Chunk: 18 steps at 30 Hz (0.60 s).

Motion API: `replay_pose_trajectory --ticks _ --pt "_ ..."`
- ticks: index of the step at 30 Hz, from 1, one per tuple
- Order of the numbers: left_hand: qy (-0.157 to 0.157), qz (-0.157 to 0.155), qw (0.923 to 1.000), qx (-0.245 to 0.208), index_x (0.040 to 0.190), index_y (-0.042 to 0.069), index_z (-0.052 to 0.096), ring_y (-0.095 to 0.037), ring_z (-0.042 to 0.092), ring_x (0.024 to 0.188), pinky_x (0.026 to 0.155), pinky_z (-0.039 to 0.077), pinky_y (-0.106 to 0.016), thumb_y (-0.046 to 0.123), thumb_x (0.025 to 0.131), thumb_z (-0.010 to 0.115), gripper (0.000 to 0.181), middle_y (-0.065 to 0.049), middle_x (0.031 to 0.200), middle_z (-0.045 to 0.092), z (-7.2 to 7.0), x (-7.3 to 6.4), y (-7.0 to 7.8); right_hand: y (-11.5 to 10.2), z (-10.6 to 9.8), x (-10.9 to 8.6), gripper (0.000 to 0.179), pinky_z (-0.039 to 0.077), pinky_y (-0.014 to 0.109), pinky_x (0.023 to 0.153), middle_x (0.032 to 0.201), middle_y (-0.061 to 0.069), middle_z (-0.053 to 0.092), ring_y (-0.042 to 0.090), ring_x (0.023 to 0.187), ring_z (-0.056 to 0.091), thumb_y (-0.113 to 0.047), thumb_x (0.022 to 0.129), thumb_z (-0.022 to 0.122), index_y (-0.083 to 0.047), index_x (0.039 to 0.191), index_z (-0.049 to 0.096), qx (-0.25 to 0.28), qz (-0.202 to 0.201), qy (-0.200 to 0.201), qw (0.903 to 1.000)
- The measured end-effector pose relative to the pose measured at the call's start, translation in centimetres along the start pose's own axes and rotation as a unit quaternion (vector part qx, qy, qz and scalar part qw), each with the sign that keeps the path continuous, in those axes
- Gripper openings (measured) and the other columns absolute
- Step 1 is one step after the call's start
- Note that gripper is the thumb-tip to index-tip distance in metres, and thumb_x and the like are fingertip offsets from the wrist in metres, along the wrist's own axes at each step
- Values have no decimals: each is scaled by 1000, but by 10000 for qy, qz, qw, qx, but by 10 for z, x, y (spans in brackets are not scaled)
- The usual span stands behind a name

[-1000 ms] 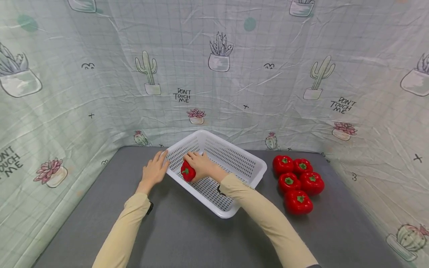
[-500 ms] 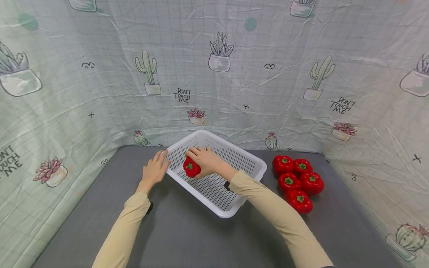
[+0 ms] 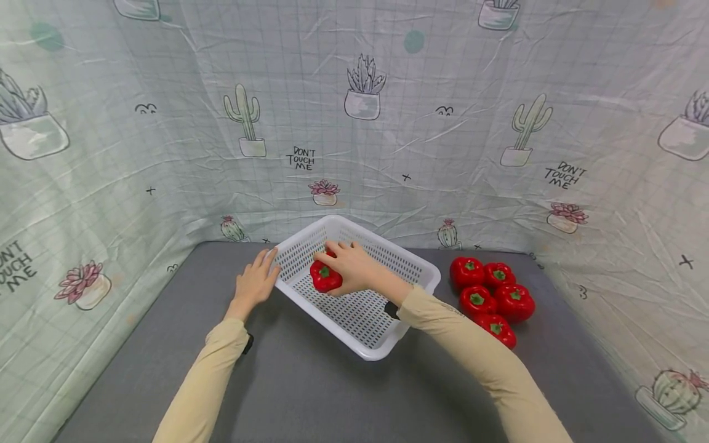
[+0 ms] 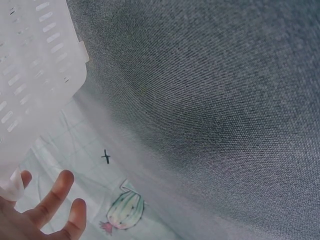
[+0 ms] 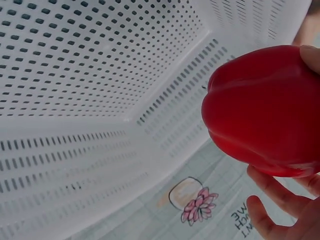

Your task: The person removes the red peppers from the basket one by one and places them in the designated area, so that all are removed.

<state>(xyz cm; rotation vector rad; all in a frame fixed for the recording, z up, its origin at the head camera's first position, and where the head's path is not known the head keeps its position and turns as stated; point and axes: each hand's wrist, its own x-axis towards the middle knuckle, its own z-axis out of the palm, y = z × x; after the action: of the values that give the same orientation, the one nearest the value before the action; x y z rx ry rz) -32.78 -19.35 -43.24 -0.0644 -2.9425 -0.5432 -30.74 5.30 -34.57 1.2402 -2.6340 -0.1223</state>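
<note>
My right hand (image 3: pixel 354 269) grips a red bell pepper (image 3: pixel 324 278) with a green stem over the white plastic basket (image 3: pixel 360 352). In the right wrist view the pepper (image 5: pixel 265 112) shows its smooth lobed side, with a thumb on top and fingers (image 5: pixel 275 190) beneath; the slotted basket walls (image 5: pixel 170 145) lie beyond it. At the basket's left corner my left hand (image 3: pixel 255 284) rests against the rim, fingers extended. The left wrist view shows those fingers (image 4: pixel 52 197) spread beside the basket's outer wall (image 4: pixel 40 65), its rim partly covering them.
Several more red bell peppers (image 3: pixel 514 301) stand in a cluster right of the basket, one partly hidden by the right sleeve (image 3: pixel 471 351). A grey cloth-covered table (image 3: pixel 310 394) lies beneath. Behind and at both sides hangs a cactus-print curtain (image 3: pixel 399 203).
My right hand has carried the bell pepper rightward and slightly back, away from the basket's left wall. The right forearm shifted right, covering more of the nearest pepper. The left hand stayed put.
</note>
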Motion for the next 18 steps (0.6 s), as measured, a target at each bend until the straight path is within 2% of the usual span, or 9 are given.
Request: replay_pose_trajectory --ticks 8,13,18 --pt "2 52 10000 21 142 15 21 -48 36 119 88 28 -69 35 95 30 52 -14 147 19 1 1 -2 7 -6 -27 72 44 38 83 120 5 45 19 110 40 -48 65 71 -22 125 43 214 7 283 9994" --pt "-21 51 10000 14 142 16 20 -48 35 119 88 27 -69 35 95 30 52 -14 147 19 1 1 -3 11 -7 -43 70 45 37 80 117 5 47 20 106 42 -45 65 72 -17 122 44 437 -64 649 9969" --pt "-46 61 10000 -38 142 16 20 -48 35 119 88 28 -69 35 95 30 52 -13 147 19 0 0 -2 13 -13 -59 71 46 37 82 117 4 48 18 106 44 -43 64 73 -15 121 44 705 110 787 9943"
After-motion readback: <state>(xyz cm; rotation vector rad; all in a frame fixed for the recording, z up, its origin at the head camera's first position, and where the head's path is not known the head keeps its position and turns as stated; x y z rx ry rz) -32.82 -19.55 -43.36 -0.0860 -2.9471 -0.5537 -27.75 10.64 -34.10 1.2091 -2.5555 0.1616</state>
